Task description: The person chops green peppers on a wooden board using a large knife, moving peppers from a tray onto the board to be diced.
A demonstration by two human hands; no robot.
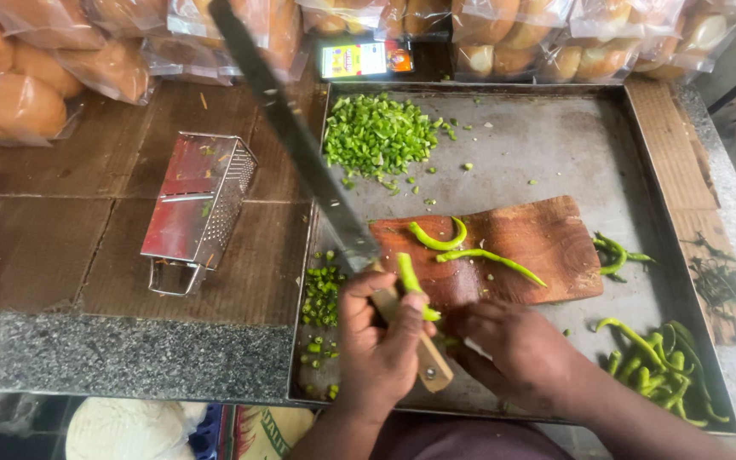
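Closest in, the left hand (376, 341) is wrapped around the wooden handle of a long steel knife (300, 145), blade angled up and away to the left, and that same hand has a green chilli (408, 277) pinched against the handle with the thumb. Right next to it the right hand (513, 349) sits knuckles-up at the near edge of the reddish-brown wooden chopping board (538, 247); can't tell if its fingers are curled on anything. Two more whole chillies lie on the board just beyond the hands. All of it sits in a big shallow steel tray (555, 145) with raised rims, lots of bare metal in the middle. Whole green chillies (658, 366) are piled in the near right corner, chopped green pile (376, 132) at the far left. A steel box grater (198, 204) lies left of the tray, bagged buns (27, 94) along the back.
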